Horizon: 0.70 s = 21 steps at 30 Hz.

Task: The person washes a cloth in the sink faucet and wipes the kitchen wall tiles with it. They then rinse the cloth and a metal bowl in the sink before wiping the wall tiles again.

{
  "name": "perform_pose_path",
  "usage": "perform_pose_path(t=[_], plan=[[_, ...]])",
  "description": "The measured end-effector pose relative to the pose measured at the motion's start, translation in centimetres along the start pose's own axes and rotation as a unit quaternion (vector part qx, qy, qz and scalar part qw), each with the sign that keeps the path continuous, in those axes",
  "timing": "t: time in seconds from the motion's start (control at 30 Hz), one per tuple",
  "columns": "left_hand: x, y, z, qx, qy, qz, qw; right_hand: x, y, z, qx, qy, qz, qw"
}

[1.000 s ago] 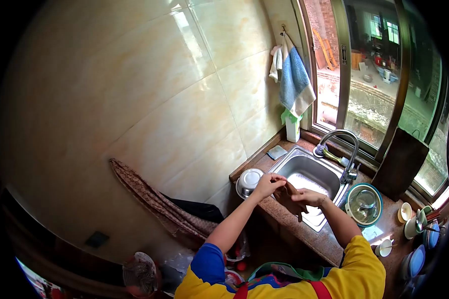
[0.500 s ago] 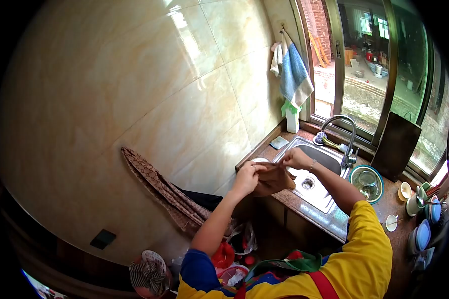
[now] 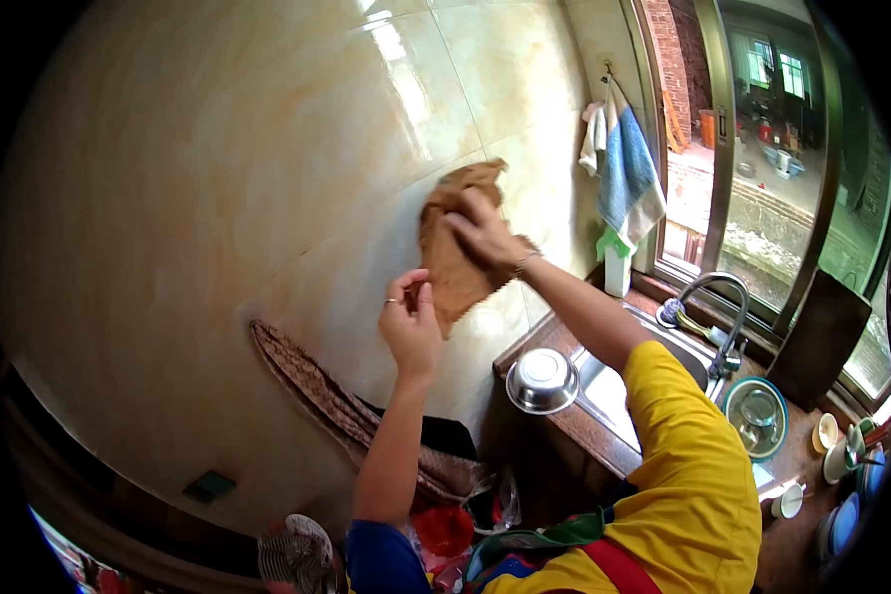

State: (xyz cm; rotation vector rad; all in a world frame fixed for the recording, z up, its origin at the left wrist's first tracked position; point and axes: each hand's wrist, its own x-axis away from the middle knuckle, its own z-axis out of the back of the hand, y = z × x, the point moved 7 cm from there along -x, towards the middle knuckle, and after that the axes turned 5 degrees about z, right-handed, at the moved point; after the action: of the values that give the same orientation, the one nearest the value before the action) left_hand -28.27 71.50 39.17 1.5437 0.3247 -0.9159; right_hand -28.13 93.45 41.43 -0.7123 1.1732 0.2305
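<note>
A brown cloth (image 3: 457, 272) is spread out in front of the tiled wall, held up between my two hands. My right hand (image 3: 483, 233) lies against the cloth's upper part, its fingers bent into the fabric and somewhat blurred. My left hand (image 3: 410, 322) is at the cloth's lower left edge, thumb and fingers pinched together on it; a ring shows on one finger. Below the hands hangs a patterned brown fabric (image 3: 332, 391) against the wall, with a dark fabric (image 3: 448, 437) beside it.
A metal bowl (image 3: 543, 380) stands at the counter's left end, beside the sink (image 3: 604, 388) and faucet (image 3: 728, 287). A blue towel (image 3: 628, 163) hangs by the window. At the right are a glass-filled basin (image 3: 755, 418), a dark board (image 3: 820, 340) and several bowls.
Both hands have moved up and left from the sink to the wall, carrying the brown cloth. It is now more spread out, and the metal bowl is fully in view.
</note>
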Motion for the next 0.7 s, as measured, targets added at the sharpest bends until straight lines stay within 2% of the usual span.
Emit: perform_pose_path(t=[0.07, 0.13, 0.17, 0.2, 0.23, 0.27, 0.33, 0.4, 0.47, 0.5, 0.53, 0.57, 0.67, 0.7], plan=[[-2.0, -1.5, 0.3, 0.043, 0.009, -0.002, 0.999, -1.7, 0.6, -5.3, 0.207, -0.059, 0.154, 0.964], [-2.7, -1.9, 1.0, 0.048, 0.009, 0.021, 0.999, -3.7, 1.4, -8.9, 0.276, -0.148, 0.133, 0.94], [-2.6, -1.1, 1.9, -0.075, 0.069, -0.011, 0.995, -5.0, 1.2, -9.9, 0.322, -0.147, 0.143, 0.925], [-2.5, -0.5, 2.5, -0.194, 0.129, -0.044, 0.972, -6.8, 0.3, -10.6, 0.316, -0.1, 0.179, 0.926], [-2.6, -0.4, 3.0, -0.193, 0.144, -0.086, 0.967, -8.8, -0.9, -11.1, 0.324, -0.088, 0.203, 0.92], [-2.7, -0.9, 3.3, -0.196, 0.146, -0.09, 0.965, -10.9, -2.5, -11.3, 0.331, -0.076, 0.224, 0.914], [-2.2, -0.3, 3.0, -0.256, 0.169, -0.207, 0.929, -15.4, -5.4, -10.8, 0.283, -0.008, 0.299, 0.911], [-2.6, -0.4, 2.0, -0.258, 0.154, -0.209, 0.931, -20.0, -7.7, -8.6, 0.256, 0.079, 0.364, 0.892], [-2.8, -0.4, 0.1, -0.268, 0.083, -0.236, 0.93, -24.7, -7.4, -6.3, 0.269, 0.101, 0.296, 0.911], [-2.8, -0.2, -0.4, -0.268, 0.084, -0.242, 0.929, -26.7, -6.8, -4.8, 0.303, 0.156, 0.286, 0.896], [-2.8, -0.1, -1.4, -0.277, 0.059, -0.256, 0.924, -28.6, -5.8, -2.9, 0.279, 0.141, 0.243, 0.918], [-2.7, -0.1, -2.2, -0.286, 0.034, -0.27, 0.919, -29.9, -4.9, -0.8, 0.277, 0.167, 0.223, 0.92], [-2.6, -0.4, -3.6, -0.277, 0.02, -0.275, 0.921, -32.4, 0.9, 5.8, 0.25, 0.206, 0.119, 0.939], [-2.6, -0.6, -3.9, -0.274, 0.019, -0.275, 0.921, -32.4, 2.9, 8.0, 0.286, 0.232, 0.103, 0.924]])
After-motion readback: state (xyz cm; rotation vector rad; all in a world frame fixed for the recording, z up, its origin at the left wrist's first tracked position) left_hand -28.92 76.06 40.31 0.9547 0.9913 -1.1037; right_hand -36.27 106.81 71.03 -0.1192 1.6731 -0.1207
